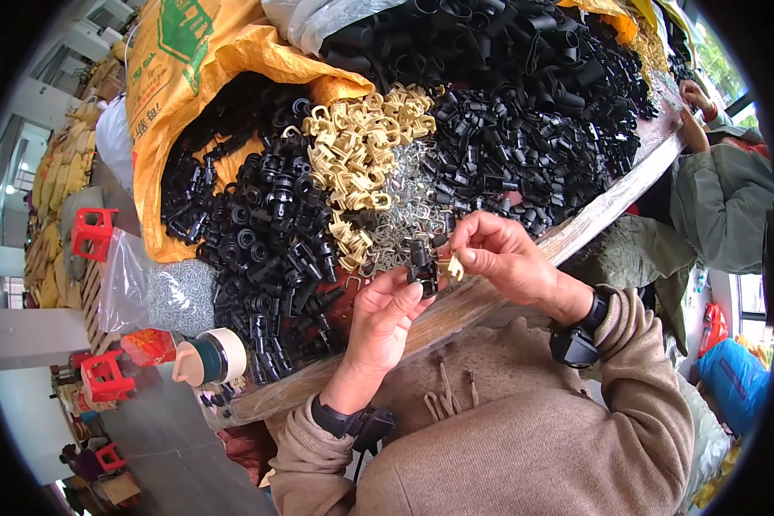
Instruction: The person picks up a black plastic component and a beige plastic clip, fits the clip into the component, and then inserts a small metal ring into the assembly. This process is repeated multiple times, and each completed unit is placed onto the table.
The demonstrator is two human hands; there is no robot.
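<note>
Over the near edge of the table, my left hand (382,327) pinches a black plastic fitting (420,263) upright between thumb and fingers. Close against its right side, my right hand (518,263) grips a small cream plastic clip (453,268) by the fingertips. Whether the clip touches the fitting is hard to tell. Beyond my hands lie a heap of similar cream clips (361,142) and a scatter of small metal wire loops (408,185). Black ribbed fittings (271,232) are piled to the left, and small black pieces (525,155) to the right.
A yellow woven sack (159,129) spills black parts at the left. A lidded cup (222,356) and a bag of small grey pieces (182,297) stand near the left edge. A wooden rail (456,314) borders the table. Another person (721,193) works at the far right.
</note>
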